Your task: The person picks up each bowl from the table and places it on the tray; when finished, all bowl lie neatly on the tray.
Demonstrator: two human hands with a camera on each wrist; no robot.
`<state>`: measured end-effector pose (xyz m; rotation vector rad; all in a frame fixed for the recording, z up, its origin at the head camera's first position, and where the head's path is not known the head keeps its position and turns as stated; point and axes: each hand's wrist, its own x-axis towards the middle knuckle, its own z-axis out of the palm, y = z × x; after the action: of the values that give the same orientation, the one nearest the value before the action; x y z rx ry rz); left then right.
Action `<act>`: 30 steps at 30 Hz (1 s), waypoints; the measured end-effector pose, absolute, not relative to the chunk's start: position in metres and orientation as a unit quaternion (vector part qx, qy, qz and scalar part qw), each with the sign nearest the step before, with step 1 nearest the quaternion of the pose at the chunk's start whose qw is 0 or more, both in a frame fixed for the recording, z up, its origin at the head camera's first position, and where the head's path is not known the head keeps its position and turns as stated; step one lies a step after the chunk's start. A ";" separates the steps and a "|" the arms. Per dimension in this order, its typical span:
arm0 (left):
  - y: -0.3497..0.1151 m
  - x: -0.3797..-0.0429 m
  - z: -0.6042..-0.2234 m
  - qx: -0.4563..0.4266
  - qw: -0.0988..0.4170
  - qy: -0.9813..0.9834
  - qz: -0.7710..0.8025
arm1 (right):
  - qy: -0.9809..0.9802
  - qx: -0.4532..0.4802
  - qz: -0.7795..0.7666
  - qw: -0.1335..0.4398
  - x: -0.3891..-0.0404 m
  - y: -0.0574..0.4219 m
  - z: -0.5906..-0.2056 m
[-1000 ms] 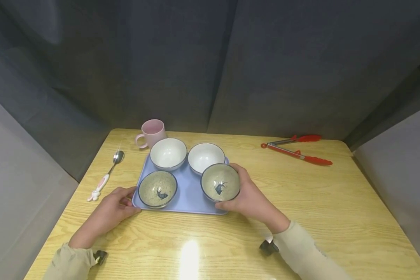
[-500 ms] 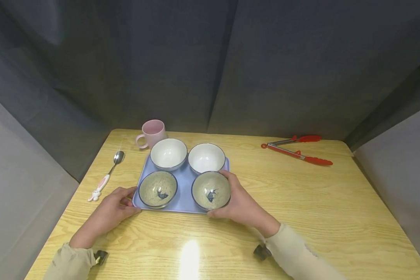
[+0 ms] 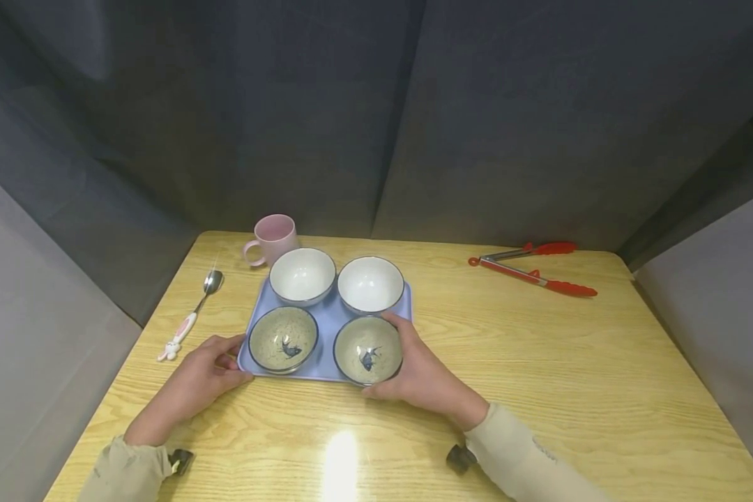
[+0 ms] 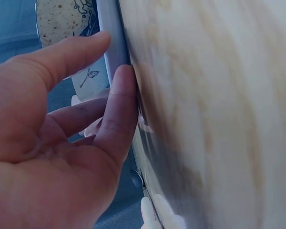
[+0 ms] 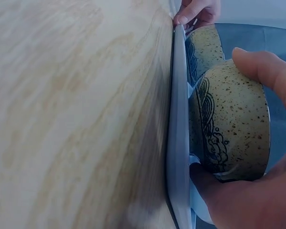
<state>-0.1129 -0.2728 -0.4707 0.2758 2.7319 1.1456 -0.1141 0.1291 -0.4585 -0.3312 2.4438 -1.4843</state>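
A blue tray (image 3: 327,348) carries two white bowls, a left one (image 3: 302,275) and a right one (image 3: 370,282), along its far side. At its near left sits a speckled bowl (image 3: 282,339) with a blue fish inside. My right hand (image 3: 427,376) grips a matching speckled bowl (image 3: 367,351) at the near right, thumb on the near side and fingers around the right side. In the right wrist view this bowl (image 5: 238,114) is close over the tray. My left hand (image 3: 201,376) holds the tray's near left corner, thumb and fingertips at the rim (image 4: 113,38).
A pink mug (image 3: 276,238) stands behind the tray at the left. Left of the tray lies a spoon (image 3: 188,324) with a rabbit handle. Red-tipped tongs (image 3: 514,272) lie spread at the back right. A dark curtain (image 3: 376,125) hangs behind the wooden table (image 3: 571,383).
My right hand has brought its speckled bowl left and nearer, from the tray's right edge to beside the other speckled bowl. The left hand and tray have stayed put.
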 end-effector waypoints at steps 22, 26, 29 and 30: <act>-0.275 -0.114 -0.471 0.095 0.088 0.918 0.374 | 0.844 -0.106 -0.509 0.134 -0.116 0.119 -0.464; -0.275 -0.113 -0.471 0.093 0.090 0.918 0.376 | 0.844 -0.100 -0.508 0.139 -0.116 0.117 -0.463; -0.274 -0.113 -0.471 0.092 0.090 0.916 0.380 | 0.843 -0.098 -0.511 0.140 -0.115 0.116 -0.461; -0.274 -0.113 -0.471 0.091 0.090 0.916 0.381 | 0.843 -0.097 -0.510 0.140 -0.114 0.116 -0.461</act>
<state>-0.1128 -0.2742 -0.4714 0.2719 2.7232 1.1334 -0.1144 0.1162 -0.4608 -0.2812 2.4365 -1.4741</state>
